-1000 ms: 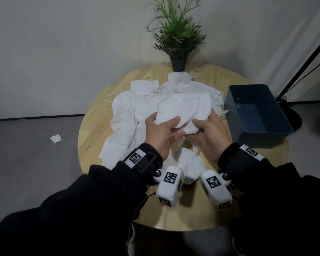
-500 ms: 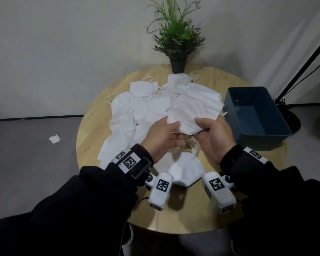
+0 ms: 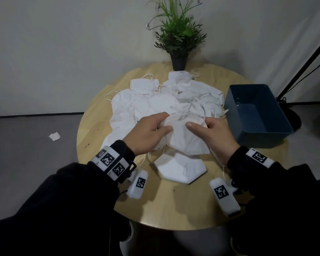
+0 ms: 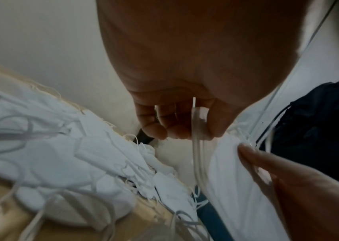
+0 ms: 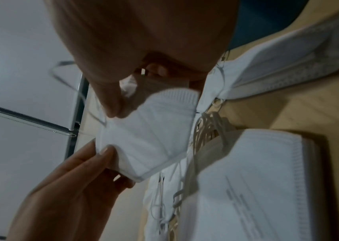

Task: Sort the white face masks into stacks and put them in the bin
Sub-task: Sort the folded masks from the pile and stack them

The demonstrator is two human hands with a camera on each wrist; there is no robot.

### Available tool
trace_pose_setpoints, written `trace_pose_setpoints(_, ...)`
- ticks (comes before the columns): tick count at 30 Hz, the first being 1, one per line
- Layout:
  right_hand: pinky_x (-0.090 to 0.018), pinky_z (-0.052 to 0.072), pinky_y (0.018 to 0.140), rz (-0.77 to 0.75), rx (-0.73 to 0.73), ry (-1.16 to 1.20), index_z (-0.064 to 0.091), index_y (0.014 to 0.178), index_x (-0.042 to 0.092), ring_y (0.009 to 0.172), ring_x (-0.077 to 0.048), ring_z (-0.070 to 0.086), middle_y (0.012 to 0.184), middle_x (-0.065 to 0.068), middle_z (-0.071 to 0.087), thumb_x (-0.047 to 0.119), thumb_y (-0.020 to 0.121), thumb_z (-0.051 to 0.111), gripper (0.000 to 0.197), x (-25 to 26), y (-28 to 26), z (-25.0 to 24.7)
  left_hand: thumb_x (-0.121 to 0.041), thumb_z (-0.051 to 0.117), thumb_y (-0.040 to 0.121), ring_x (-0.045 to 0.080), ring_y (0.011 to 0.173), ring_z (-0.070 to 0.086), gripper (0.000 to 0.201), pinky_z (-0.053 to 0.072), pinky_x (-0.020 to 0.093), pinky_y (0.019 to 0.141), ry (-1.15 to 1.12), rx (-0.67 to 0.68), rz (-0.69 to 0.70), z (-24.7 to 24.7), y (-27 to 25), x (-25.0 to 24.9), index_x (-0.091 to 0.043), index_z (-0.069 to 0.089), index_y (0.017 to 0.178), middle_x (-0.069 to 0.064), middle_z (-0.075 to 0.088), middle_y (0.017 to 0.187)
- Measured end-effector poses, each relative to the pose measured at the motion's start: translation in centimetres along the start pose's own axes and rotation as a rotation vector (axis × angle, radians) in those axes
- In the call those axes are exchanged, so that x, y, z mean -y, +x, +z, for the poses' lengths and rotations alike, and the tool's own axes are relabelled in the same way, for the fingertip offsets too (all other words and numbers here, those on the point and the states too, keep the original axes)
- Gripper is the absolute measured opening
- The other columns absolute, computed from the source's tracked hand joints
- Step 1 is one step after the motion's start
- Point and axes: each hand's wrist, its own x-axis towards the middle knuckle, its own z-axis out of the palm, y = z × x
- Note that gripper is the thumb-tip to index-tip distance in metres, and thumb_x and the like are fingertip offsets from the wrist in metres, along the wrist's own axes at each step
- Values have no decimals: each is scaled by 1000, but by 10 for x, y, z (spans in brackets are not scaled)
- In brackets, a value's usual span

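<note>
Right now you are mid-sort: one folded white mask is held between both hands just above the small stack that lies nearest you on the worktop. Your left hand pinches the mask's left edge, thumb on top and fingers curled beneath, with an ear loop running through them. Your right hand grips the opposite edge in the same way, thumb pressed on the upper face. Neither hand is free.

Taking the stack as your landmark, the held mask hangs directly over its far edge, partly covering it, and looks slightly crumpled rather than flat. By my reading, the next move calls for squaring it: line its folded edge with the masks below, tuck the loose loops so they do not catch, then lower it and release both grips together.

Beyond the stack, the unsorted pile spreads across the middle of the worktop, its loops tangled, so much of the sorting remains. To the right of the stack and a little farther off sits the blue bin, and no masks show inside it. Farthest from the stack, at the back edge, stands a potted plant.
</note>
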Motion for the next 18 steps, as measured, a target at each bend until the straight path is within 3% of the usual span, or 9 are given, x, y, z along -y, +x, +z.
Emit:
trace_pose_setpoints(1, -45, 58, 84, -2, -10, 10, 79, 85, 6, 87, -26, 73, 96, -13, 79, 19, 91, 78, 15, 1, 0, 1, -22, 57, 105, 0, 92, 60, 12, 45, 20, 80, 31, 24, 34, 2, -1, 1, -25, 65, 113, -15, 68, 100)
trace_pose_setpoints(3, -41, 54, 81, -6, 6, 23, 74, 81, -1, 84, -23, 68, 88, -13, 73, 17, 94, 75, 23, -1, 1, 3, -19, 55, 106, -5, 83, 53, 4, 37, 19, 73, 162, 73, 114, 4, -2, 1, -21, 59, 106, -16, 59, 89)
trace_pose_setpoints(6, -31, 49, 71, 26, -27, 75, 70, 65, 16, 72, -15, 62, 71, -2, 65, 10, 98, 67, 34, 4, 3, 3, -17, 54, 106, 1, 73, 44, 21, 31, 19, 67, 270, 122, 153, 3, -2, 6, -27, 48, 89, -14, 46, 79)
trace_pose_setpoints(8, -30, 50, 66, 136, -64, 237, 63, 69, 13, 67, -18, 60, 67, -6, 59, 8, 98, 57, 30, 13, 6, -2, -19, 54, 107, -2, 72, 45, 28, 32, 17, 67, 314, 168, 132, 0, -3, 8, -31, 41, 85, -12, 45, 77)
trace_pose_setpoints(10, -27, 40, 56, 256, 17, 398, 48, 65, 14, 53, -16, 44, 60, -3, 33, 12, 97, 49, 32, 23, 5, -8, -20, 54, 107, -1, 70, 45, 28, 32, 18, 65, 322, 201, 109, -3, -5, 8, -26, 41, 83, -10, 44, 75)
trace_pose_setpoints(12, -26, 28, 49, 284, 135, 370, 41, 60, 17, 46, -14, 26, 57, 2, 19, 12, 96, 49, 37, 28, 6, -13, -20, 57, 106, 4, 68, 45, 29, 34, 21, 64, 286, 209, 84, -10, -6, 7, -26, 45, 80, -7, 46, 73)
trace_pose_setpoints(15, -24, 30, 49, 222, 156, 114, 47, 54, 21, 48, -14, 30, 52, 2, 29, 7, 96, 64, 47, 23, 6, -16, -24, 62, 104, 18, 73, 54, 16, 45, 37, 71, 169, 194, 12, -25, -5, 9, -19, 63, 88, 3, 58, 79)
trace_pose_setpoints(18, -26, 38, 50, 116, -32, 50, 55, 60, 16, 50, -16, 46, 53, 1, 45, 4, 88, 77, 37, 22, 5, -16, -24, 62, 104, 16, 76, 58, 12, 47, 36, 74, 88, 203, -46, -37, -5, 9, -19, 69, 96, 3, 64, 84)
